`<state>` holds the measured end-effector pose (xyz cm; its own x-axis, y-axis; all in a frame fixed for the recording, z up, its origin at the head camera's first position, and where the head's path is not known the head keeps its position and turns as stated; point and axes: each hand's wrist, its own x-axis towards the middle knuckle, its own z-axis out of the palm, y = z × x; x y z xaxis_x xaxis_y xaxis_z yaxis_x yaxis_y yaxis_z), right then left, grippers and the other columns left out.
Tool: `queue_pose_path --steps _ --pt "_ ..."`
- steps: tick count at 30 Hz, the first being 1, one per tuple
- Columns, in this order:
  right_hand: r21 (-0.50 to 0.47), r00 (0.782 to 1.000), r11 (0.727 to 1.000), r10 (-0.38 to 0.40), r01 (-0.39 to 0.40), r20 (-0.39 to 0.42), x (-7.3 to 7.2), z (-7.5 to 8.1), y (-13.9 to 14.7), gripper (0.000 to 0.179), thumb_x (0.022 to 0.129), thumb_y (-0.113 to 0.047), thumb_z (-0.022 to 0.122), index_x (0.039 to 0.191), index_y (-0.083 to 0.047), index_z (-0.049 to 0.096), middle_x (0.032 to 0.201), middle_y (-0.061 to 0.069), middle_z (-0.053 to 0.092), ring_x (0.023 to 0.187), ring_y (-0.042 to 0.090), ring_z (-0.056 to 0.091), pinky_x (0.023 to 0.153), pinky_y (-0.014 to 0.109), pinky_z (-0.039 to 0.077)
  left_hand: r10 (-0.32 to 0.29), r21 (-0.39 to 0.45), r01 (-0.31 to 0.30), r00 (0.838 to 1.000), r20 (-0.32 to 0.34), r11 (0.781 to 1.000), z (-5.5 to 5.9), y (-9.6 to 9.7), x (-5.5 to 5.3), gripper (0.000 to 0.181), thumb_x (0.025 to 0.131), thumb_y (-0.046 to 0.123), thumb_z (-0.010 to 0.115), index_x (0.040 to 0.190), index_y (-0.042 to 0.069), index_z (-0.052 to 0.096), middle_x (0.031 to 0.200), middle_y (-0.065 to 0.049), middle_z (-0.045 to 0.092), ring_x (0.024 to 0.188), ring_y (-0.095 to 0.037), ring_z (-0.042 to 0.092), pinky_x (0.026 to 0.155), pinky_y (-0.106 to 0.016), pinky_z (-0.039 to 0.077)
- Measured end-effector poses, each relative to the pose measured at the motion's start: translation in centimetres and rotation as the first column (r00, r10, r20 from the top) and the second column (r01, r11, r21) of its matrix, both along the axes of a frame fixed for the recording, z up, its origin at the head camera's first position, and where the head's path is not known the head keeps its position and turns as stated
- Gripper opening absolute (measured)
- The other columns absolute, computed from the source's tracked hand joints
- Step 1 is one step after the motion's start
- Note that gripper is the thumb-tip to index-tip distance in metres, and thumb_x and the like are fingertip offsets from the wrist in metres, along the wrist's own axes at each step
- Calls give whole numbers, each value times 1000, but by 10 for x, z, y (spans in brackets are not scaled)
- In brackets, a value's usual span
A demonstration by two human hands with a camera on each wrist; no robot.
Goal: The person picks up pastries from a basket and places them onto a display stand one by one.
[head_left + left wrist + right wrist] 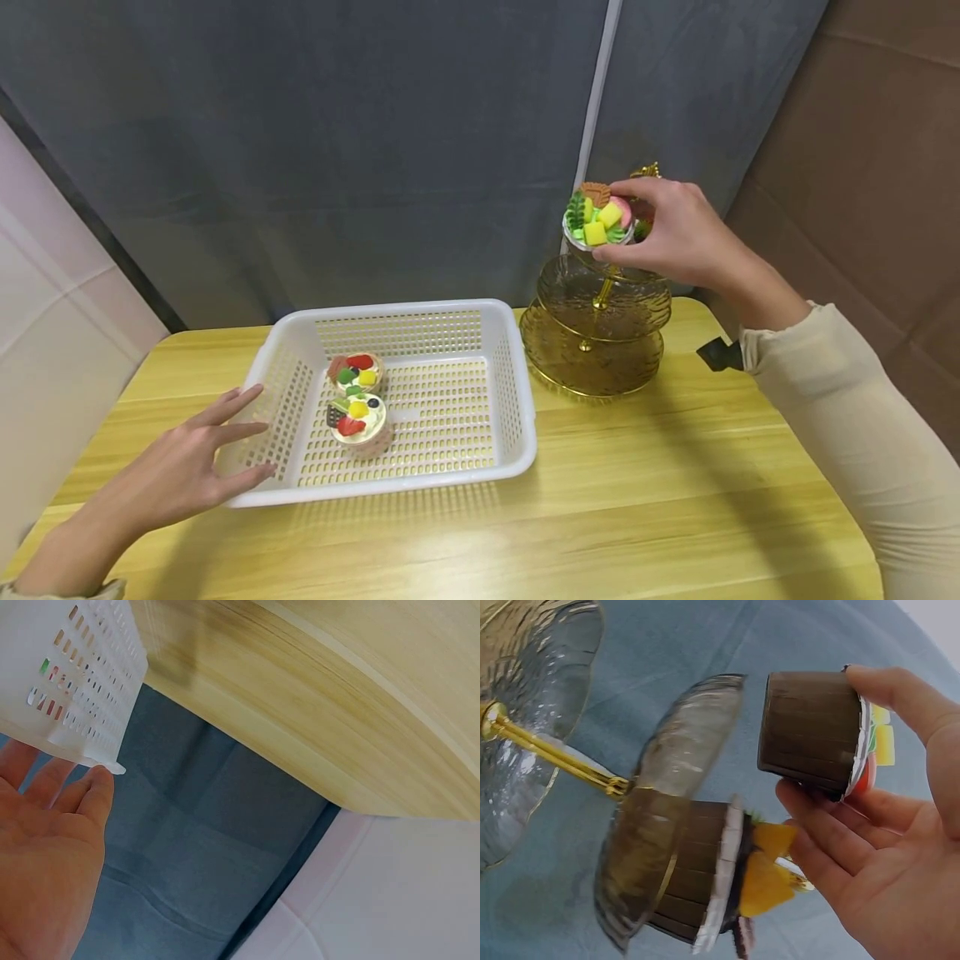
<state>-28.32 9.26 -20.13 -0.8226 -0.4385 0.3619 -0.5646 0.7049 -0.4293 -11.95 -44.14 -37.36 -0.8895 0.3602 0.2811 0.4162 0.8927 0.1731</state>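
My right hand (pixel 686 233) grips a cupcake (pixel 597 223) by its rim, between thumb and fingers, beside the top tier of a gold-edged three-tier stand (pixel 592 367). Yellow cubes, a biscuit and a green leaf top this cupcake; its brown cup (pixel 810 727) shows in the right wrist view. Another brown-cupped cupcake (pixel 697 862) with orange pieces sits on the top tier, mostly hidden by my hand in the head view. My left hand (pixel 180 467) has its fingers extended at the left rim of a white plastic basket (pixel 405 485); whether they touch it I cannot tell.
Inside the basket, toward its left, are two fruit-topped cupcakes, a nearer one (pixel 362 425) and one behind it (pixel 357 372). Basket and stand share a wooden table (pixel 600 500). A grey curtain (pixel 337 167) hangs behind, with a brown panel (pixel 862 183) at the right.
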Motion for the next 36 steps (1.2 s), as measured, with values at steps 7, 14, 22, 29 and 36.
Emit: queue_pose_path --steps 7,14,22,29,36 --pt "13 998 1000 -28 29 -61 -4 -10 -2 65 80 -30 82 133 0 59 111 13 65 88 26 58 76 40 45 6 -1 -6 1000 5 1000 1 -1 1 55 71 39 88 109 1 75 148 -18 47 129 -50 46 69 -62 51" --pt "30 993 997 -72 76 -97 -5 -13 -3 58 81 -31 80 129 -4 62 104 10 65 82 26 56 73 39 42 6 4 -6 1000 2 1000 0 -2 3 55 71 38 88 109 1 75 148 -17 47 130 -49 46 67 -61 51" --pt "74 990 989 -120 125 -71 -6 -17 -3 58 81 -36 78 129 -7 60 104 8 63 77 26 53 72 39 40 8 2 -8 1000 3 1000 1 -2 4 54 71 37 88 109 1 75 149 -16 46 131 -48 45 66 -58 51" --pt "105 988 986 -119 129 -94 -8 -18 -5 50 80 -34 79 117 -5 59 96 8 62 76 27 53 72 40 40 9 3 -9 1000 4 1000 1 -2 4 54 71 37 88 109 1 75 149 -17 46 132 -48 45 68 -60 51" --pt "102 983 989 -95 112 -158 -9 -20 -7 50 78 -28 81 114 1 63 114 17 60 100 36 56 87 52 44 2 2 -2 1000 -11 1000 0 -2 3 54 70 36 89 109 1 75 148 -17 47 131 -48 46 66 -59 51"
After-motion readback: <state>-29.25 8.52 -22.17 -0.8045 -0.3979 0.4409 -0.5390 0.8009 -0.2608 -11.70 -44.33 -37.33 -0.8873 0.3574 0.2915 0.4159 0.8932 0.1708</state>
